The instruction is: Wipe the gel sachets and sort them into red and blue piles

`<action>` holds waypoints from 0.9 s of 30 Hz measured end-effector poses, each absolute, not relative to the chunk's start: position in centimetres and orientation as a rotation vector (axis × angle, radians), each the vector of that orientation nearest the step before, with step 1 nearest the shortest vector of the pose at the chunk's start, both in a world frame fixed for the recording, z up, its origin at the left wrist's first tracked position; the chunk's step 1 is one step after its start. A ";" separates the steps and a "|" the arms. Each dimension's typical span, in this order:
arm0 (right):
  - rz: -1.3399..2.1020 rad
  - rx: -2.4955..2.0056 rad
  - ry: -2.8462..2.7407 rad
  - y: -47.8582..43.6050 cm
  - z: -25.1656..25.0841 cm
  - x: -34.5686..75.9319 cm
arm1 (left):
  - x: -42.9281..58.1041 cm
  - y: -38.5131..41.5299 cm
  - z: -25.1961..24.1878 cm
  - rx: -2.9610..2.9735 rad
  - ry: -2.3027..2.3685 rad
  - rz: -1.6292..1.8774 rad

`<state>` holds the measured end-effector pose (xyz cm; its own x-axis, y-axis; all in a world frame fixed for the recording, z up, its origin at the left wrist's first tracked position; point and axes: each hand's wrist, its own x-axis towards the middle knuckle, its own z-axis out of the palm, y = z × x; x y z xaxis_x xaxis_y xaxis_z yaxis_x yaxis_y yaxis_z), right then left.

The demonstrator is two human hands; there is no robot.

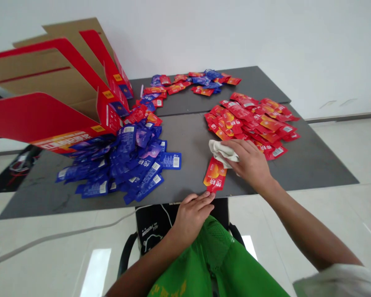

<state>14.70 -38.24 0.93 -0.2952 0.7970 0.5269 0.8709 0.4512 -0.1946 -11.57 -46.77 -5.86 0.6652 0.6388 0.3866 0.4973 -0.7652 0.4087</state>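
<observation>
Right now, the right hand (250, 163) has its grip closed on a crumpled white cloth (223, 153), which sits on the top end of a red sachet (214, 175) lying flat on the gray tabletop (185, 144). The left hand's (193, 216) grip is open, its fingers (204, 199) touching the sachet's lower end near the tabletop's edge. Loose red sachets (250, 123) lie just past the cloth, and blue sachets (132, 161) heap at the mouth of a tipped cardboard box (49, 90). A mixed scatter of sachets (191, 82) covers the far end.
</observation>
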 end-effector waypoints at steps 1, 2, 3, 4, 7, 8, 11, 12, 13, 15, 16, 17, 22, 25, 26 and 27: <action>-0.137 -1.347 -2.169 -39.6 1.0 14.2 | -11.5 -46.8 -5.8 2.605 0.911 0.767; -0.090 -1.288 -2.229 -40.9 0.8 13.7 | -11.5 -46.8 -5.8 2.597 0.913 0.781; -0.025 -1.237 -2.319 -42.2 0.5 13.3 | -11.5 -46.8 -5.7 2.591 0.916 0.797; 0.025 -1.196 -2.392 -43.1 0.0 12.9 | -11.5 -46.8 -5.7 2.586 0.921 0.810; 0.106 -1.187 -2.466 -43.4 -1.6 12.6 | -11.5 -46.8 -5.6 2.578 0.920 0.803; 0.097 -1.216 -2.447 -42.7 -2.0 12.9 | -11.5 -46.8 -5.6 2.577 0.916 0.791; 0.000 -1.334 -2.360 -39.1 -2.2 14.5 | -11.6 -46.7 -5.4 2.587 0.906 0.746; -0.042 -1.369 -2.323 -38.1 -2.0 15.1 | -11.6 -46.7 -5.2 2.591 0.907 0.734; -0.082 -1.405 -2.270 -37.3 -1.6 15.6 | -11.5 -46.6 -4.9 2.592 0.914 0.724; -0.156 -1.454 -2.121 -37.0 -0.5 16.2 | -11.0 -46.5 -4.2 2.591 0.944 0.711; -0.179 -1.473 -2.032 -37.5 0.0 16.4 | -10.6 -46.4 -3.9 2.593 0.978 0.707; -0.189 -1.490 -1.940 -38.3 0.4 16.4 | -10.2 -46.2 -3.5 2.599 1.026 0.696; -0.082 -1.600 -1.622 -43.6 0.0 16.4 | -7.3 -44.9 -2.7 2.616 1.353 0.598; 0.056 -1.689 -1.471 -45.4 -2.0 16.9 | -6.0 -44.0 -2.5 2.596 1.449 0.551; 0.103 -1.712 -1.415 -45.7 -2.7 17.2 | -5.6 -43.7 -2.3 2.588 1.475 0.528; 0.148 -1.733 -1.357 -45.8 -3.3 17.4 | -5.2 -43.4 -2.1 2.579 1.501 0.500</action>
<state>17.38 -45.83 -3.29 0.3898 0.8241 0.4110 0.7162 0.0092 -0.6978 -5.24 -43.43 -2.07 0.4553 0.8619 0.2234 0.8237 -0.5030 0.2619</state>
